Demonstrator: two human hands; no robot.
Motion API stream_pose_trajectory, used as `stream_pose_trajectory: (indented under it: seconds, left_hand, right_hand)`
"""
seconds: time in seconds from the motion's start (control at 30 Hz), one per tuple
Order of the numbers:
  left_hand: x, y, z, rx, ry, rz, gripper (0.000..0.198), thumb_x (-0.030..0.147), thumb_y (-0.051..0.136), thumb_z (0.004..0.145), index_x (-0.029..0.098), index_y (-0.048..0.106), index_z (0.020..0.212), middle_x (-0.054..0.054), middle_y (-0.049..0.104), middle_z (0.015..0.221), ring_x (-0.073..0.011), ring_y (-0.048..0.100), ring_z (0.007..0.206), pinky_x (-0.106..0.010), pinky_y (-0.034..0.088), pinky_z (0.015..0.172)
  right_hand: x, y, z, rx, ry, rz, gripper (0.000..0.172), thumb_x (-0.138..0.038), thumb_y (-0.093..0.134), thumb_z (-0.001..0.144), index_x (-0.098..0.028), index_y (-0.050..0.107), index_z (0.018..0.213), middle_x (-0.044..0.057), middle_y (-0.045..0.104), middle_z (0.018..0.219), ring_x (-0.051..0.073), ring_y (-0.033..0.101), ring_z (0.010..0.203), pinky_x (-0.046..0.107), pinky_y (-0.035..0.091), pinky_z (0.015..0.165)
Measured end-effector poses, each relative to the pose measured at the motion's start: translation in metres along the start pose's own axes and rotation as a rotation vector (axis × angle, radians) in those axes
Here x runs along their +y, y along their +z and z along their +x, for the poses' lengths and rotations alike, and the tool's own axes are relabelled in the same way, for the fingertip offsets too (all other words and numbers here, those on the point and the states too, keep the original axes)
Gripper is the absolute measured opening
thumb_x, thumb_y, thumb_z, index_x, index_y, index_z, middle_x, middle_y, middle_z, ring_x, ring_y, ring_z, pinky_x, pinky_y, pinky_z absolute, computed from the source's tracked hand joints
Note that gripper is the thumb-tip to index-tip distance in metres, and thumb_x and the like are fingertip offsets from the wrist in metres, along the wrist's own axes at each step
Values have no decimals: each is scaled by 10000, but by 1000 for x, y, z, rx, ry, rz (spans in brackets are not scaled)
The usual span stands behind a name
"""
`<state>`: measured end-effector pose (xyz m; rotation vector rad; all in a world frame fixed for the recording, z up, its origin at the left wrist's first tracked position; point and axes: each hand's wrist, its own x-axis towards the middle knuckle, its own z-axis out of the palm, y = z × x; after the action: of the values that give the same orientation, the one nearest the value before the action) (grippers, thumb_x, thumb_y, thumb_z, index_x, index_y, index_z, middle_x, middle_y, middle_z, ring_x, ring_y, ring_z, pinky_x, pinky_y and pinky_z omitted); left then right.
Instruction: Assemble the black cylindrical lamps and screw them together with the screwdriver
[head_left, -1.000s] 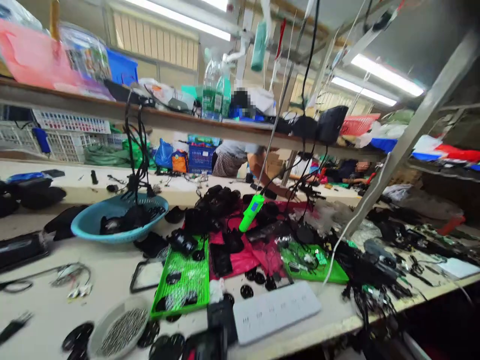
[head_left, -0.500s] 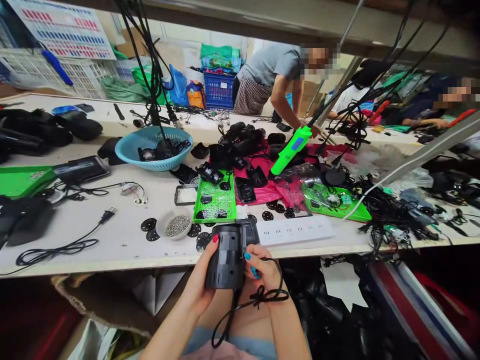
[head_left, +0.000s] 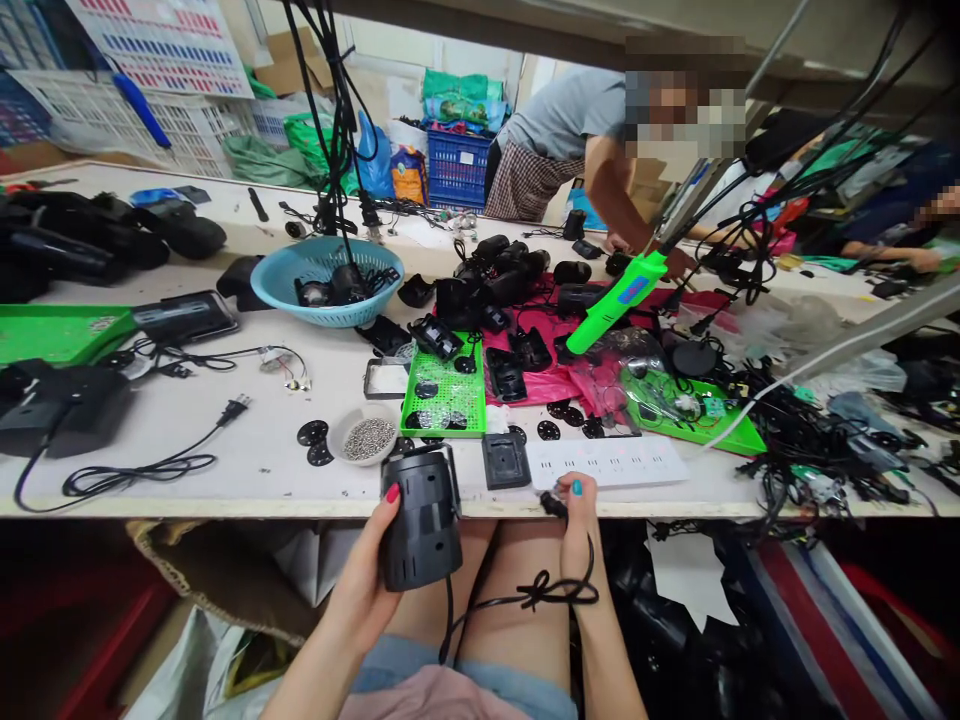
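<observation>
blk housing [head_left: 421, 520], blk cord [head_left: 547, 596], wht pwr strip [head_left: 609, 462], lt-blue basket [head_left: 330, 318], grn driver [head_left: 613, 304], chkd apron [head_left: 529, 185]

You're in an electronics assembly workshop: your long white workbench [head_left: 255, 440] is strewn with black plastic housings [head_left: 517, 270], tangled cables [head_left: 784, 500], a bowl [head_left: 337, 440] of small metal parts and a white power strip [head_left: 607, 463]. A green hand tool [head_left: 619, 300] hangs over it, your left hand [head_left: 367, 560] grips a black cylindrical housing [head_left: 420, 520], and opposite you a co-worker [head_left: 566, 120] in a checked apron [head_left: 529, 185] bends over the work surface.
</observation>
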<state>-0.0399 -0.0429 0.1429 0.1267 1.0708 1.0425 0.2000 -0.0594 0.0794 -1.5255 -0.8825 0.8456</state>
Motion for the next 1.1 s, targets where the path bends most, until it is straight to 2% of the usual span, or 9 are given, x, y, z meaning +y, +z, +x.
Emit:
stream_pose_trajectory:
  seconds: [0.1,0.17,0.3,0.43,0.6,0.73,0.9,1.0,1.1]
  left_hand:
    - [4,-14,-6,47,78,-22,515,225,712,817,102,624,1309,-148,779,1086,-310,735,1030,-421,580,961]
    - [4,-19,-11,62,108,-3,637,241,765,768,174,584,1375,-114,763,1157,-307,715,1087,-413,567,987]
    - [-2,-22,-20,97,162,43,751,342,826,711,303,548,1408,-56,732,1247,-298,690,1140,-394,559,990]
    - [-12,-30,-23,139,120,42,693,364,836,694,237,610,1337,-80,758,1177,-309,690,1138,-379,572,964]
    - [-18,-41,-19,161,87,59,674,362,872,655,166,651,1260,-111,775,1116,-326,698,1119,-373,591,930]
    - [-17,-40,-15,154,90,42,636,326,863,672,144,661,1246,-126,769,1130,-330,711,1089,-394,583,950]
    - [-17,-33,-14,172,45,44,510,285,806,748,152,683,1225,-104,780,1090,-279,709,1092,-317,587,911]
    - [-15,-35,-16,86,24,-22,439,241,790,741,161,718,1168,-100,789,1037,-287,710,1081,-352,568,953]
    - [-13,-42,-15,-119,-19,-134,433,226,789,711,172,745,1139,-106,790,1038,-333,683,1128,-431,502,1051]
  right_hand:
    - [-2,-24,23,22,-16,-135,451,-677,555,860,-226,560,861,-17,544,631,164,518,591,292,418,577]
    - [-6,-34,38,-14,-37,-185,472,-682,643,794,-214,586,805,-19,558,569,161,539,539,292,436,554]
    - [-15,-38,60,-63,-100,-245,517,-661,757,688,-180,650,843,54,691,687,196,642,623,315,505,604]
    - [-20,-37,68,-134,-172,-351,439,-595,742,735,-166,720,821,102,743,803,226,675,712,352,526,668]
    - [-34,-38,72,-270,-299,-502,242,-438,703,807,-202,757,803,84,741,832,244,667,784,374,494,735]
    - [-46,-39,80,-421,-347,-590,156,-339,665,845,-226,770,821,67,743,851,239,674,811,373,480,776]
    - [-46,-26,96,-567,-339,-674,130,-273,675,805,-215,775,743,59,720,773,225,651,748,364,463,738]
    - [-45,-23,98,-605,-327,-696,94,-224,691,757,-207,772,712,55,709,742,208,643,716,347,482,723]
    - [-55,-35,93,-629,-332,-674,174,-203,644,768,-216,787,868,65,750,874,196,686,753,323,538,719]
